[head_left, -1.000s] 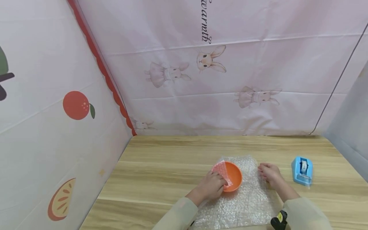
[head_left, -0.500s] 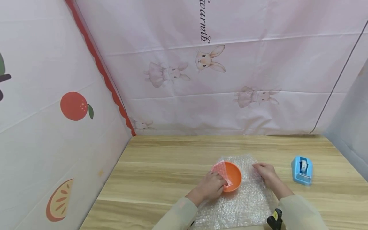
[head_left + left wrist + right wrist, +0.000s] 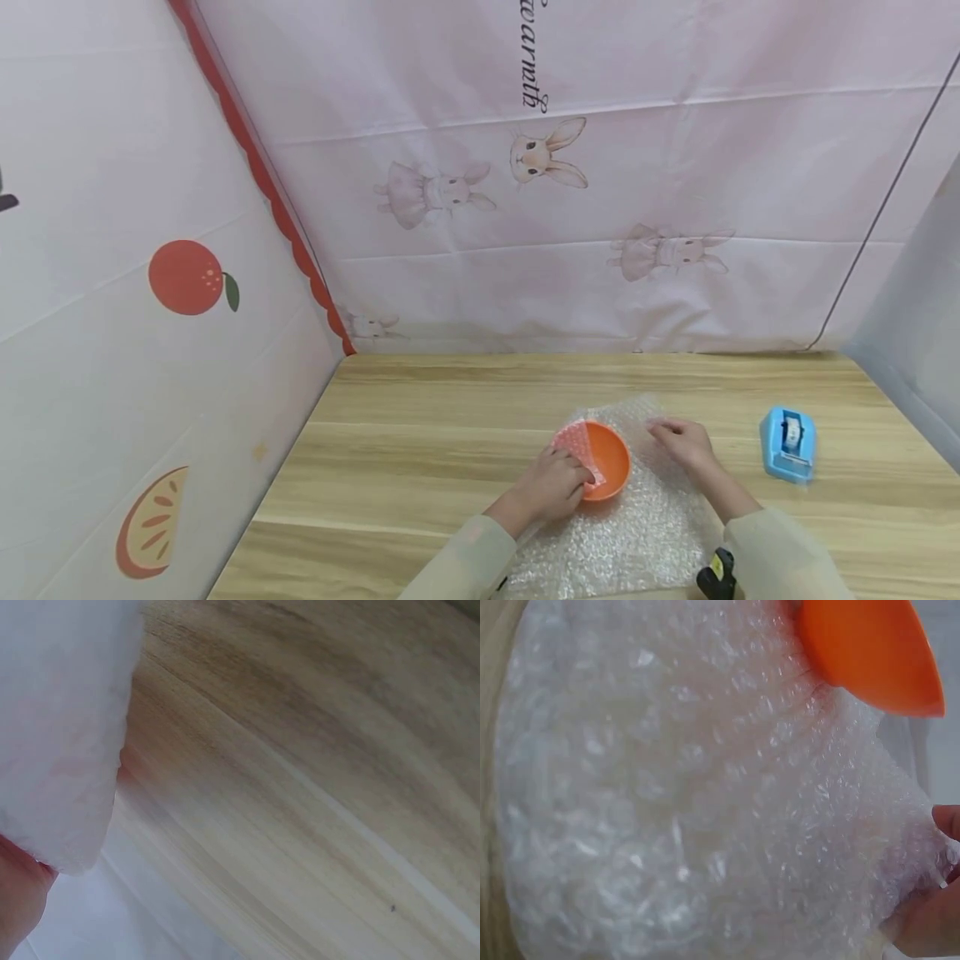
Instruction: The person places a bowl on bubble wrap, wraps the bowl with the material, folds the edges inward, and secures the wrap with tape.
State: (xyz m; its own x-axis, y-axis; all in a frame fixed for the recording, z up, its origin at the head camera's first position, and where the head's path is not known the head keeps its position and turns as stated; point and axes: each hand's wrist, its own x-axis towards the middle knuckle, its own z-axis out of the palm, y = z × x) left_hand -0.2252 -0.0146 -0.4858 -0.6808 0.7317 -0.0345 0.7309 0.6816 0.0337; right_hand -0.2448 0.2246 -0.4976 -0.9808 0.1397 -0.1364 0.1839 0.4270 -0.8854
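An orange bowl (image 3: 613, 460) stands on a sheet of clear bubble wrap (image 3: 622, 542). One corner of the wrap is folded over the bowl's left rim into its hollow, where my left hand (image 3: 551, 483) holds it down with fingers bent over the rim. To the right of the bowl, my right hand (image 3: 686, 446) pinches the wrap's far right edge and lifts it. In the right wrist view the raised bubble wrap (image 3: 705, 787) stretches from the orange bowl (image 3: 877, 652) to the thumb and fingers. The left wrist view shows wrap covering much of that hand.
A blue tape dispenser (image 3: 787, 446) with a roll of tape stands to the right on the wooden table (image 3: 405, 450). Printed cloth walls rise behind the table (image 3: 480, 292) and along its left side.
My right hand has taken hold of the wrap's right edge and drawn it up and left toward the bowl. My left hand and the bowl stay almost in place.
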